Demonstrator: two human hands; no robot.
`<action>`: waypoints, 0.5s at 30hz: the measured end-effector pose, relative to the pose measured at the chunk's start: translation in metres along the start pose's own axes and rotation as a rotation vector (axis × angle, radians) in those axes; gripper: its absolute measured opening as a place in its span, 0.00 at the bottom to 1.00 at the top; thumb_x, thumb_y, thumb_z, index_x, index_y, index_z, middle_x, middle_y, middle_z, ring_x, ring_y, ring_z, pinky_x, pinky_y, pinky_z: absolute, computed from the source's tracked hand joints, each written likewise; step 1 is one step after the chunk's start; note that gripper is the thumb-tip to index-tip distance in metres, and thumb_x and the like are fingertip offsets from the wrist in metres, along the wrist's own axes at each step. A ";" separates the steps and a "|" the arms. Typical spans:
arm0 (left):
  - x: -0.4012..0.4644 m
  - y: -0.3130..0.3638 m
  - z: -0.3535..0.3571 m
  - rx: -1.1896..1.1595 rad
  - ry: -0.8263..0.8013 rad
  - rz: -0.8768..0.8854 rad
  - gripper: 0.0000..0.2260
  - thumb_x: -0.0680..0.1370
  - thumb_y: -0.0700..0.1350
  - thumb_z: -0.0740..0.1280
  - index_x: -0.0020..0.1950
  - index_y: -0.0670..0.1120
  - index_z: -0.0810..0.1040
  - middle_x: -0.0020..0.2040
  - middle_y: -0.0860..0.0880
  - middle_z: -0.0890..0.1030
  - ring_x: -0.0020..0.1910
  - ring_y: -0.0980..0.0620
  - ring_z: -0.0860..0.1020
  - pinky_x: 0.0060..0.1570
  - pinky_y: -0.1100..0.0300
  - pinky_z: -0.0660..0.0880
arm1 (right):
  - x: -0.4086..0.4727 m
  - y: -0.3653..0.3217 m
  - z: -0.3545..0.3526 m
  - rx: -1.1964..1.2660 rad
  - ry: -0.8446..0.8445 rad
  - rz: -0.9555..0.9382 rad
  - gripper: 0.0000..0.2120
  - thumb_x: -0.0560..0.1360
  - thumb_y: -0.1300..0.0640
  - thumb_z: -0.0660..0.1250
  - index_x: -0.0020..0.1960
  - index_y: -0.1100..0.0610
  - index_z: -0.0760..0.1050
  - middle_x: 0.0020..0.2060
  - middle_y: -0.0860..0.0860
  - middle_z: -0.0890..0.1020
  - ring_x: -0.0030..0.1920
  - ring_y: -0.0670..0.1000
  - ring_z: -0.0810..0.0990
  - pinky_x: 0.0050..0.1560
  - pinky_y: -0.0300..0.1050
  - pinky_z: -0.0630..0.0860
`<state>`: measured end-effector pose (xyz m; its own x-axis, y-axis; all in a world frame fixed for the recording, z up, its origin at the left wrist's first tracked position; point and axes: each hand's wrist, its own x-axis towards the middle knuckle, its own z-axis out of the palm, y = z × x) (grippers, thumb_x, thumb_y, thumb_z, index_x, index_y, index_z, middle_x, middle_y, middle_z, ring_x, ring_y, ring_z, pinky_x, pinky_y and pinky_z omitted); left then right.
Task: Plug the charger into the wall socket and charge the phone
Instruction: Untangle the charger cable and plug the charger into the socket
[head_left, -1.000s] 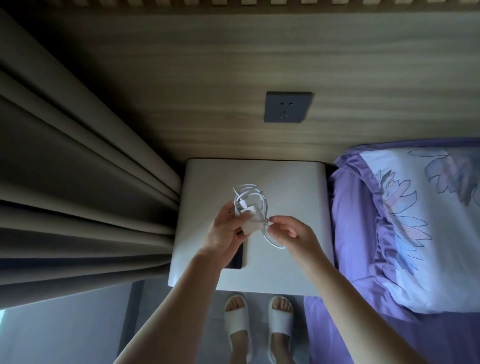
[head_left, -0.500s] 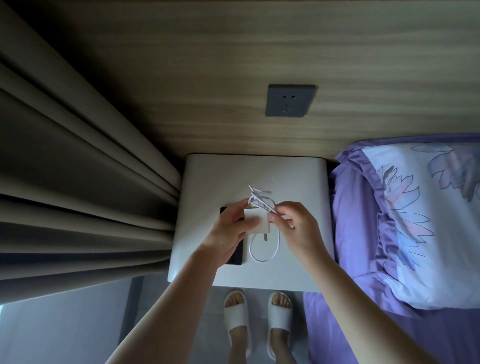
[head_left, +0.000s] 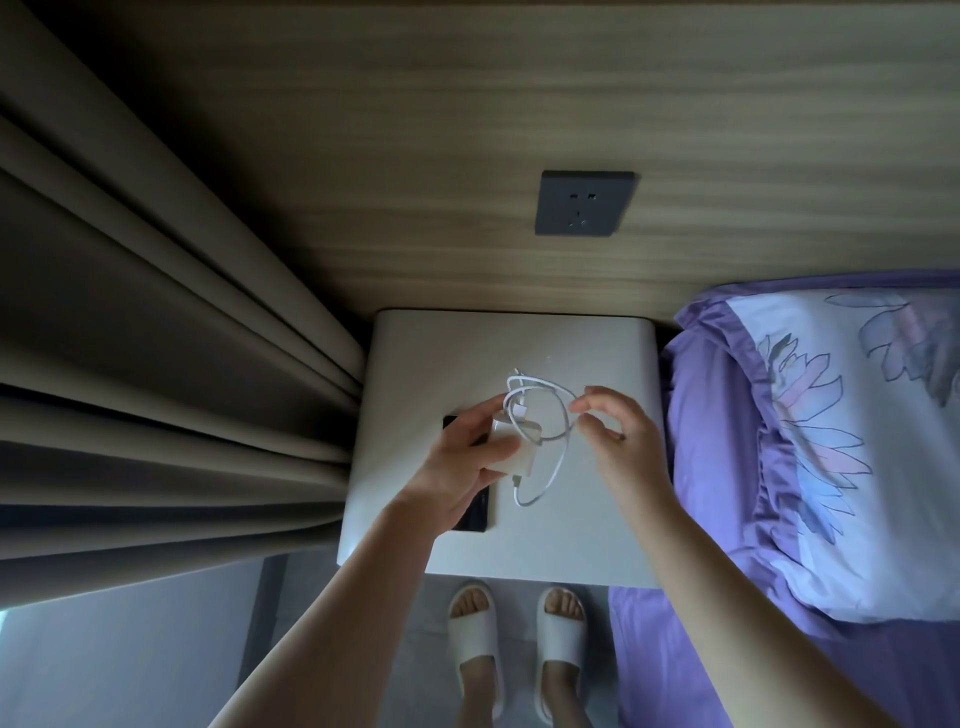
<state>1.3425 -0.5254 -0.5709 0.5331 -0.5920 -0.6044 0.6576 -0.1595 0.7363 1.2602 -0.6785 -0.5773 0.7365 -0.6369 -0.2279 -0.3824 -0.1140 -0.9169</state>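
Note:
My left hand (head_left: 462, 457) grips a white charger block (head_left: 514, 452) above the white bedside table (head_left: 597, 353). Its white cable (head_left: 558, 441) hangs in loose loops around and below the block. My right hand (head_left: 618, 431) pinches one loop of the cable at its fingertips, just right of the block. A dark phone (head_left: 475, 514) lies flat on the table under my left hand, mostly hidden. The grey wall socket (head_left: 584, 203) sits on the wooden wall above the table, with nothing in it.
Heavy beige curtains (head_left: 156, 364) hang close on the left of the table. A bed with purple sheets and a floral pillow (head_left: 831, 441) borders the right side. My feet in white slippers (head_left: 514, 639) stand on the floor in front.
My right hand has drawn away to the right, pulling the cable out into wider loops. The left hand still holds the block over the table.

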 end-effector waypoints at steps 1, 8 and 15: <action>0.001 0.001 0.001 0.022 0.052 0.004 0.21 0.75 0.32 0.64 0.67 0.44 0.72 0.57 0.39 0.77 0.56 0.45 0.76 0.64 0.44 0.72 | -0.001 -0.004 0.001 -0.071 0.000 -0.101 0.10 0.69 0.62 0.67 0.37 0.46 0.78 0.45 0.40 0.81 0.49 0.37 0.76 0.49 0.35 0.73; 0.006 0.002 0.013 0.164 0.255 0.056 0.19 0.72 0.34 0.70 0.63 0.45 0.76 0.57 0.41 0.80 0.54 0.42 0.79 0.58 0.46 0.77 | -0.003 -0.009 0.016 -0.324 -0.040 -0.236 0.04 0.69 0.61 0.74 0.43 0.59 0.83 0.57 0.57 0.78 0.62 0.60 0.73 0.61 0.38 0.62; 0.014 0.003 0.003 0.187 0.361 0.064 0.17 0.73 0.34 0.68 0.62 0.43 0.77 0.50 0.45 0.79 0.46 0.48 0.78 0.51 0.49 0.78 | -0.010 -0.009 -0.006 0.173 -0.211 0.053 0.12 0.71 0.63 0.70 0.36 0.47 0.79 0.47 0.41 0.83 0.51 0.47 0.79 0.50 0.32 0.73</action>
<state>1.3504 -0.5371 -0.5760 0.7446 -0.2953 -0.5987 0.5265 -0.2915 0.7986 1.2534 -0.6760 -0.5646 0.8246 -0.4639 -0.3237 -0.3358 0.0592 -0.9401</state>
